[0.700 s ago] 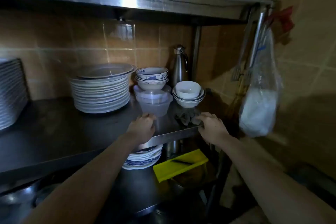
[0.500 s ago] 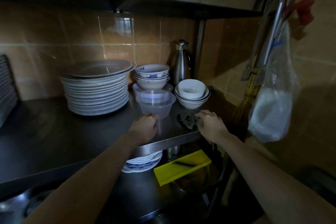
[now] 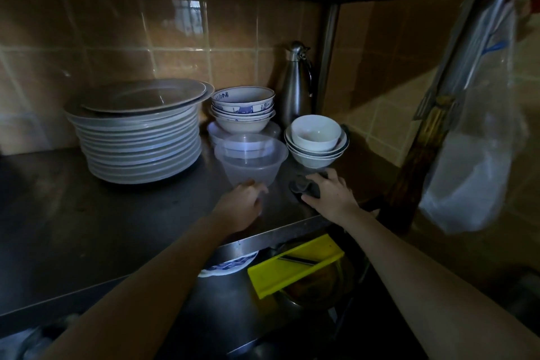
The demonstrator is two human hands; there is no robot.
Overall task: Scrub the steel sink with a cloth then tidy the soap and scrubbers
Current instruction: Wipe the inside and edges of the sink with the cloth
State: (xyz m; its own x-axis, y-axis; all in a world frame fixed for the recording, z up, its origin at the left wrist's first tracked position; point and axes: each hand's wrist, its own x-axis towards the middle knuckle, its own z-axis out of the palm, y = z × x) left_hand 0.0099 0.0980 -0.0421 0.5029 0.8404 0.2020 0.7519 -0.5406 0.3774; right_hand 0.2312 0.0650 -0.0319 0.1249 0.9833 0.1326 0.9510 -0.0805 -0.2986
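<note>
A dark grey cloth (image 3: 304, 187) lies bunched on the steel shelf (image 3: 102, 213) near its front right corner. My right hand (image 3: 331, 194) rests on the cloth's right side, fingers curled around it. My left hand (image 3: 244, 203) is on the shelf just in front of a clear plastic container (image 3: 251, 162), fingertips touching its base, nothing held. No sink, soap or scrubbers are in view.
A tall stack of white plates (image 3: 140, 137) stands at the left, blue-patterned bowls (image 3: 242, 109) and white bowls (image 3: 317, 140) behind the container, a steel flask (image 3: 296, 88) at the back. A plastic bag (image 3: 473, 161) hangs at the right. A yellow board (image 3: 295, 264) sits below.
The view has moved closer and lower and turned darker. My right hand has slid forward onto the cloth and curled around it. My left hand stays by the container.
</note>
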